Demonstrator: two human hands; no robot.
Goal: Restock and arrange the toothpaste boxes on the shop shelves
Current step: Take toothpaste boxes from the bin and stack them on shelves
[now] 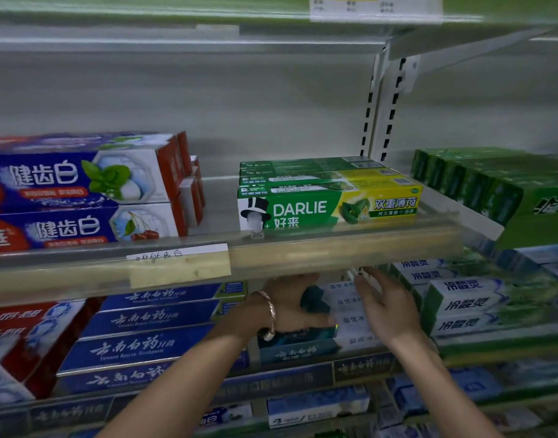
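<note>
Both hands are reaching in under the upper shelf (334, 248), into the row below, so this looks like the arranging step rather than fetching new stock. The left hand (287, 303), with a bracelet (269, 308) at the wrist, grips the end of a dark teal box (315, 300); the picture is blurred there, so I cannot say how its fingers sit. The right hand (390, 308) is spread with straight fingers, laid against the side of a stack of pale boxes (348, 317); it holds nothing. The 2 hands are apart, with the teal box and the pale stack between them.

The teal box sits in the gap on the lower shelf (480, 346), right of the blue boxes (138, 346) and touching or just beside the pale ones; I cannot tell which. Up above, the green boxes (328, 207) stand in a neat row, untouched.

To my eye the next move calls for sliding the teal box square into its slot while the right hand steadies the pale stack; the gap under the shelf is low, so the box wants to go in flat, label to the front.
</note>
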